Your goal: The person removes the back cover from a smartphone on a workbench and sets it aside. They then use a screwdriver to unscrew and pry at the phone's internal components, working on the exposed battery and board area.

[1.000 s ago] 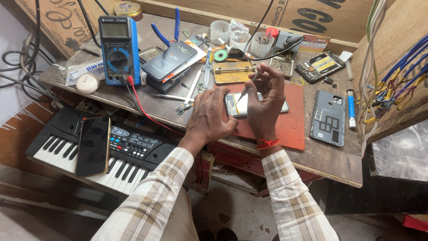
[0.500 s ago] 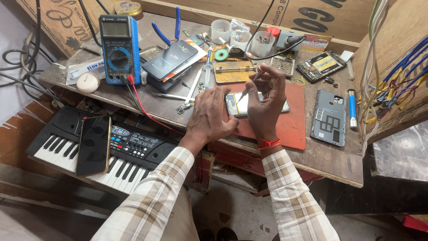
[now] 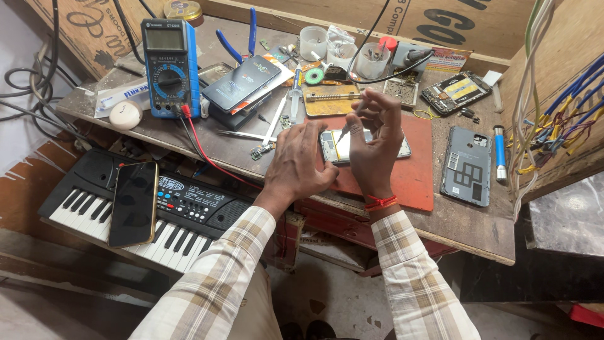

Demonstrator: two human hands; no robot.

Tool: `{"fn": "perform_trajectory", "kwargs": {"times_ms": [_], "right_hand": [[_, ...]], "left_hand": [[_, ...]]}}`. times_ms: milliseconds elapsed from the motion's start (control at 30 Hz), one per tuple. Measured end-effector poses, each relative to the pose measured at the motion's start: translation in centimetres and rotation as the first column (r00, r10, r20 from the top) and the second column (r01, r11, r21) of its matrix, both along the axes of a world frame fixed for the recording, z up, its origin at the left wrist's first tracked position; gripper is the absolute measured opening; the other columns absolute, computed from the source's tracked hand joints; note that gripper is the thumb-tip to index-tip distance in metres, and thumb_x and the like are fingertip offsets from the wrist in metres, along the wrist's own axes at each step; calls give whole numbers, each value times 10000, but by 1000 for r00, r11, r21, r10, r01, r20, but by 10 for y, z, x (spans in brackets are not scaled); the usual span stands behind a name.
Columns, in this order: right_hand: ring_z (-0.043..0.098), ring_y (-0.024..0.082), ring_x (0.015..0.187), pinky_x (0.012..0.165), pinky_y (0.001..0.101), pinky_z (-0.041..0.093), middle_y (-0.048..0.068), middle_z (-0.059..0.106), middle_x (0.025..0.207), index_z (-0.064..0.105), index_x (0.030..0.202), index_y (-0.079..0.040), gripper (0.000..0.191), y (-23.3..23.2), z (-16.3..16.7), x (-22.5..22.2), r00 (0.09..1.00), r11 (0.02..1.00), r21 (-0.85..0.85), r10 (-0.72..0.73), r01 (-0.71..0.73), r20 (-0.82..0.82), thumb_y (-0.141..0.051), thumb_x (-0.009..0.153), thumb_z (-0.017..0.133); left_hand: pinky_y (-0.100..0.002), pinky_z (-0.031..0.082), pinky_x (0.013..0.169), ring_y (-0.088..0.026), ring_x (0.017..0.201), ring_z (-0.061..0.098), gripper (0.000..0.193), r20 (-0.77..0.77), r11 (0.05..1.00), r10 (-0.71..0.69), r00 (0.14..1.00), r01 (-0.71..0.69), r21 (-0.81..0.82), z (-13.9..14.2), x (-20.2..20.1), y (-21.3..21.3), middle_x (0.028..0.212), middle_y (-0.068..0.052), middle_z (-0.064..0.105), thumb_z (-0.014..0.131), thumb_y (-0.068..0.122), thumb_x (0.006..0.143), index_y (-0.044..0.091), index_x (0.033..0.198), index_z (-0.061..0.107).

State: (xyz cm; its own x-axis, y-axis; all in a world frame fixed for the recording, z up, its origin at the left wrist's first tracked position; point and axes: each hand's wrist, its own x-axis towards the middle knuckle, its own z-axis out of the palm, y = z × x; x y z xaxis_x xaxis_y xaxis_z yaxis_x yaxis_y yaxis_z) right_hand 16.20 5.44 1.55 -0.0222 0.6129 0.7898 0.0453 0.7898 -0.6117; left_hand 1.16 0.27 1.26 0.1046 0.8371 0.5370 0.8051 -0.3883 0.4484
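An opened phone [image 3: 362, 146] lies on a red work mat [image 3: 412, 167] on the wooden bench. My left hand [image 3: 301, 162] rests on the phone's left end and holds it down. My right hand [image 3: 372, 141] hovers over the phone's middle, pinching a thin screwdriver [image 3: 341, 134] whose tip points down into the phone. A red thread sits on my right wrist. Both sleeves are checked.
A blue multimeter [image 3: 168, 68] with a red lead stands at the left. A phone back cover [image 3: 467, 167], another opened phone [image 3: 457, 92], blue pliers [image 3: 242, 34], small cups [image 3: 313, 42] and tweezers [image 3: 242, 134] lie around. A small keyboard [image 3: 132, 204] with a black phone [image 3: 134, 203] on it sits below. Coloured wires [image 3: 557, 107] hang right.
My right hand has lifted slightly and its fingers have spread, with the screwdriver tip still over the phone. My left hand has stayed on the phone.
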Motion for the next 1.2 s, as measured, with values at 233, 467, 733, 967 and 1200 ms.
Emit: {"fn": "perform_trajectory", "kwargs": {"times_ms": [233, 467, 733, 967, 1200], "right_hand": [[711, 150, 1057, 955, 297, 611, 64, 702, 1126, 521, 1418, -93, 530, 2, -1, 0, 999, 992, -119, 40, -36, 34, 43, 966, 764], [651, 159, 1131, 1009, 314, 593, 96, 600, 1262, 482, 1424, -79, 599, 3, 1, -2, 993, 994, -18, 108, -108, 45, 112, 919, 741], [669, 131, 1084, 955, 292, 592, 53, 662, 1150, 496, 1420, -86, 525, 0, 5, 2, 987, 980, -116, 157, -160, -35, 130, 967, 648], [637, 135, 1034, 965, 303, 577, 62, 610, 1135, 543, 1403, -72, 534, 1, 3, 0, 991, 986, -103, 127, -131, -38, 155, 949, 710], [653, 148, 1104, 983, 307, 568, 73, 663, 1186, 516, 1422, -61, 525, 0, 3, 3, 991, 989, -63, 133, -133, -10, 172, 967, 636]], "left_hand": [[-517, 343, 1130, -343, 1188, 589, 708, 1, 1000, 2, 1000, -2, -4, 1, 0, -1, 1107, -187, 646, 750, 225, 694, 24, 1316, 478], [-519, 339, 1128, -338, 1176, 595, 706, 13, 1000, -7, 1000, 7, -12, 2, 1, -1, 1099, -181, 651, 741, 206, 686, 33, 1320, 482], [-521, 337, 1133, -346, 1179, 591, 706, 6, 1000, -1, 1000, 1, -5, 2, 1, -1, 1102, -193, 646, 736, 213, 694, 17, 1319, 472], [-516, 339, 1125, -347, 1170, 593, 707, 5, 1000, 1, 1000, -1, 5, 2, 1, -1, 1096, -195, 649, 742, 223, 683, 18, 1307, 481], [-510, 345, 1123, -345, 1168, 597, 696, 17, 1000, 2, 1000, -2, 12, 1, 1, -1, 1092, -193, 652, 741, 227, 688, 14, 1301, 487]]}}
